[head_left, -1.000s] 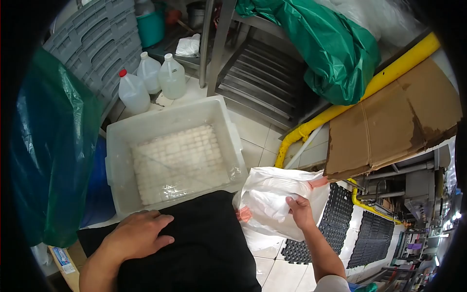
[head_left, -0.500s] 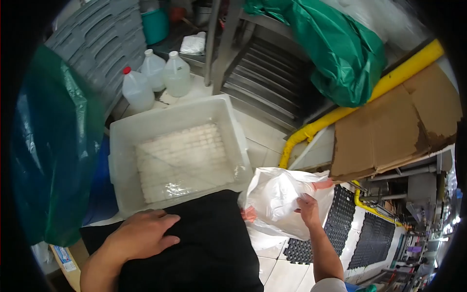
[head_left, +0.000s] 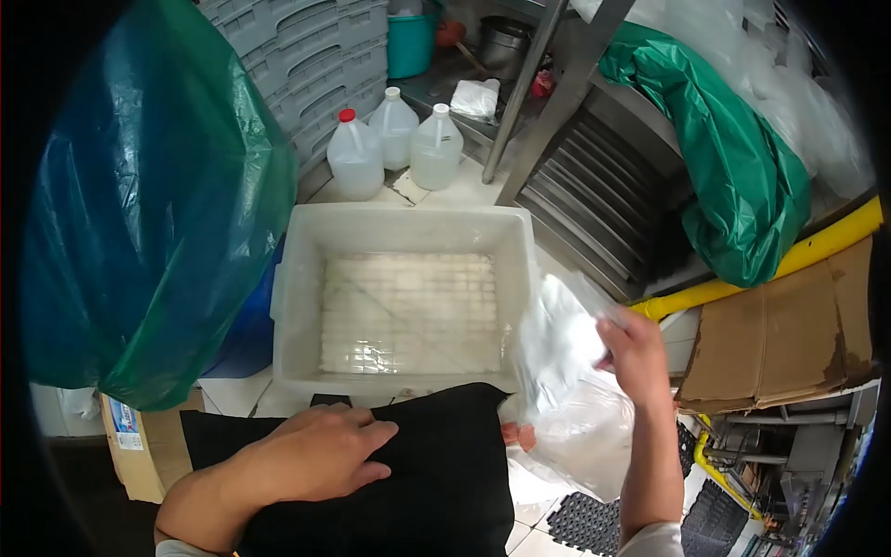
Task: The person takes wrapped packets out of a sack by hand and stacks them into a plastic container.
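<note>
Closest to the person, the left hand (head_left: 320,455) is palm down on a black cloth (head_left: 445,464), thumb apart from the fingers, gripping nothing I can see. The right hand (head_left: 639,357) is well off to the right, so the two hands are apart. That one has its thumb and fingers pinched on a crumpled white plastic (head_left: 560,342), kinda see-through at the edges.

The plastic sits on the left side of the right hand, so between the hands but way nearer the right, and a bit farther out than the left. Its long axis runs roughly away from the person, with the near end angled slightly left, down toward the open white sack (head_left: 589,441) with the pinkish tie (head_left: 526,436). The far end points up past the tub's right wall. It's blurry and floppy, so can't tell which end is the mouth, or if it touches the sack.

Just past the cloth is the big tub (head_left: 408,218), with shallow clear liquid in it and a grid pattern showing at the bottom. Green bag (head_left: 158,204) and blue drum (head_left: 243,330) to its left. Beyond the tub, three jugs (head_left: 436,153), one red-capped, then grey crates (head_left: 320,70) and a teal bucket (head_left: 410,46) farther back.
</note>
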`<state>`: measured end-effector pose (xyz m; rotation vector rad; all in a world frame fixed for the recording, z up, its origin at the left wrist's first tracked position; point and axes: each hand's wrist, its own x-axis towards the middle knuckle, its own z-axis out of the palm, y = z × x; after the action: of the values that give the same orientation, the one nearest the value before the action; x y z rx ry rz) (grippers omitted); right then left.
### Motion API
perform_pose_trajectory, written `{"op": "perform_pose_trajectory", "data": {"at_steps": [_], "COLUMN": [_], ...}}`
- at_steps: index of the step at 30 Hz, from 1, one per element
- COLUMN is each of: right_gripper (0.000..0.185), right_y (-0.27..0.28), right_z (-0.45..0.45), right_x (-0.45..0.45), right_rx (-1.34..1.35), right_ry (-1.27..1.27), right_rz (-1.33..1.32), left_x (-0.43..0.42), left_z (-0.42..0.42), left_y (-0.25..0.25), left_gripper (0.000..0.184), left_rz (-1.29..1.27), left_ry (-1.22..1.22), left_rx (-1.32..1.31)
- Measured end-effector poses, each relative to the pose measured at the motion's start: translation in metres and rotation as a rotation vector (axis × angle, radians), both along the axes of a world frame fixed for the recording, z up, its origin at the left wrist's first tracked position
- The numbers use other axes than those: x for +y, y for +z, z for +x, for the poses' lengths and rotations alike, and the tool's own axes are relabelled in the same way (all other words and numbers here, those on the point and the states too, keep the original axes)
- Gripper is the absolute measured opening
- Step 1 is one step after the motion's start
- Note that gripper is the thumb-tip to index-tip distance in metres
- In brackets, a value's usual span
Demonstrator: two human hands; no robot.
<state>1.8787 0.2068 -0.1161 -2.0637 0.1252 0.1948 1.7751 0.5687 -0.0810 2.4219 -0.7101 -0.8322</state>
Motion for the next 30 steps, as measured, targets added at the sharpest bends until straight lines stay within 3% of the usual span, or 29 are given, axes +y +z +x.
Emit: {"op": "perform_pose_trajectory", "data": {"at_steps": [2,4,7,8,9,10,15,25,27,30], "right_gripper": [0.018,0.018,0.019,0.018,0.017,0.013,0.016,0.016,0.017,0.017], "right_y": [-0.030,-0.088,-0.184,-0.219,-0.238,-0.223,-0.292,-0.278,-0.278,-0.268], "right_z": [0.039,0.075,0.124,0.139,0.147,0.141,0.142,0.155,0.168,0.181], "right_x": [0.018,0.038,0.065,0.071,0.077,0.085,0.082,0.100,0.091,0.087], "right_rx": [0.007,0.001,-0.005,-0.160,-0.315,-0.281,-0.183,-0.028,0.067,-0.048], "right_ry": [0.047,0.072,0.042,-0.035,-0.113,-0.127,-0.258,-0.211,-0.077,0.021], "right_rz": [-0.048,0.064,0.011,-0.136,-0.285,-0.416,-0.578,-0.731,-0.814,-0.863], "left_x": [0.003,0.006,0.009,0.011,0.013,0.014,0.015,0.024,0.025,0.024], "left_z": [-0.005,-0.009,-0.015,-0.019,-0.021,-0.023,-0.026,-0.032,-0.033,-0.035], "left_y": [-0.002,-0.001,0.004,0.004,0.005,0.008,0.016,0.002,-0.001,-0.003], "left_gripper": [0.038,0.042,0.047,0.042,0.037,0.039,0.048,0.046,0.044,0.043], "left_rz": [-0.014,0.021,0.056,0.009,-0.040,-0.052,-0.037,-0.005,0.002,0.014], "left_ry": [-0.025,-0.022,-0.016,0.009,0.034,0.033,0.004,0.044,0.059,0.055], "left_rx": [-0.036,-0.025,-0.002,-0.048,-0.095,-0.096,0.023,-0.003,-0.034,-0.027]}}
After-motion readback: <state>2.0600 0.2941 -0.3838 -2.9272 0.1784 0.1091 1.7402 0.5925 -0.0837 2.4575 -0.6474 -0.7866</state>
